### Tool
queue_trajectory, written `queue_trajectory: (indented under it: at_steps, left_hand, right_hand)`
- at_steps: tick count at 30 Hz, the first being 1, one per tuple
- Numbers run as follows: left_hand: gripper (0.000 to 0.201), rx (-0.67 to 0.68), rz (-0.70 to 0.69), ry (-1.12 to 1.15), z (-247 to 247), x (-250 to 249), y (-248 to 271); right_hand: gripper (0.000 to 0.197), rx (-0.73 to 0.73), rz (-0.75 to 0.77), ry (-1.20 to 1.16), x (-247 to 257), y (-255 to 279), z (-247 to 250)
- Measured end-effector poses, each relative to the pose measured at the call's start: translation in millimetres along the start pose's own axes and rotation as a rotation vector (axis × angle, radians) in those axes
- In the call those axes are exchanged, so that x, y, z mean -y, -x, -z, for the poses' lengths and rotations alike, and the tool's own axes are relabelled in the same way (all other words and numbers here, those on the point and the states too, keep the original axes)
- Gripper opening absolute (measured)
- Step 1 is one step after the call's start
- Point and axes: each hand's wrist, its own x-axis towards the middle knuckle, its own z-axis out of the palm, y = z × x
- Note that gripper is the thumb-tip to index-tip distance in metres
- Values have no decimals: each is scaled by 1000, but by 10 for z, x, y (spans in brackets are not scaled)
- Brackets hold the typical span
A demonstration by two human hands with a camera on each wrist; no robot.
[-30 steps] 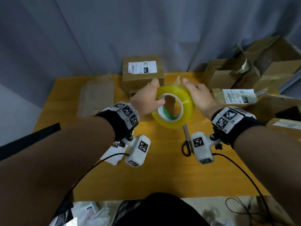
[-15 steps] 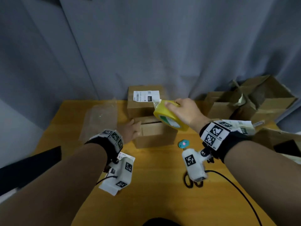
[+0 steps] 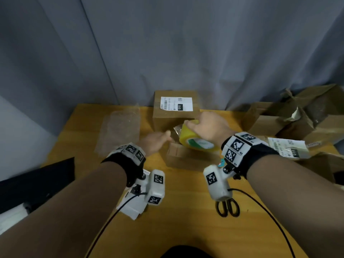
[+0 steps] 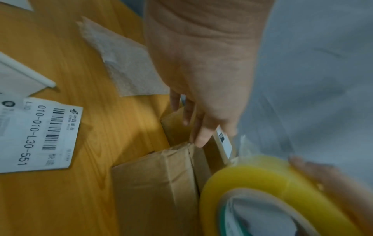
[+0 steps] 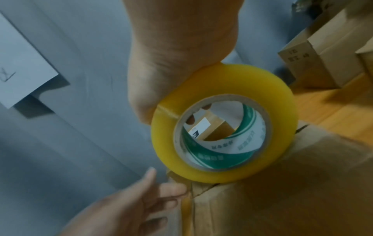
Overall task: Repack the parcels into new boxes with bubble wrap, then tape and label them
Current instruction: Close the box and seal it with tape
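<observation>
Two cardboard boxes share our wooden table (image 3: 186,229): labelled box (image 3: 175,112) against the far edge, small box (image 3: 188,157) just before it. Bare wood lies between that and us; old cartons (image 3: 297,123) crowd the right edge. Tape roll (image 3: 193,138) has dropped onto the small box since half a second ago, right hand (image 3: 210,127) gripping it. Left hand (image 3: 155,141), fingers straight, touches the box's far-left corner.
</observation>
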Motion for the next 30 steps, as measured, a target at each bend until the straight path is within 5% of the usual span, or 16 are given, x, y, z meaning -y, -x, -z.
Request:
queue_trajectory:
  at_steps: [3, 6, 9, 12, 15, 22, 26, 30]
  left_hand:
    - [73, -29, 108, 413, 83, -101, 30]
    - [53, 13, 117, 520, 7, -248, 26]
    - [15, -95, 50, 546, -47, -371, -20]
    - [13, -181, 0, 503, -19, -485, -56]
    - [17, -221, -80, 404, 74, -637, -35]
    - [19, -313, -129, 275, 360, -939, 36]
    - [22, -328, -139, 279, 506, -984, 114]
    - [21, -274, -30, 213, 418, -856, 213]
  right_hand:
    - [44, 12, 24, 9, 38, -51, 21]
    - [42, -2, 37, -4, 64, -17, 34]
    - [38, 12, 19, -120, -21, 34, 64]
    - [31, 25, -25, -486, -227, 74, 31]
    - [49, -4, -97, -709, -346, 138, -3]
    - [54, -135, -18, -338, -188, 53, 400]
    - [58, 16, -92, 47, -154, 95, 474]
    - [49, 80, -59, 113, -92, 110, 395]
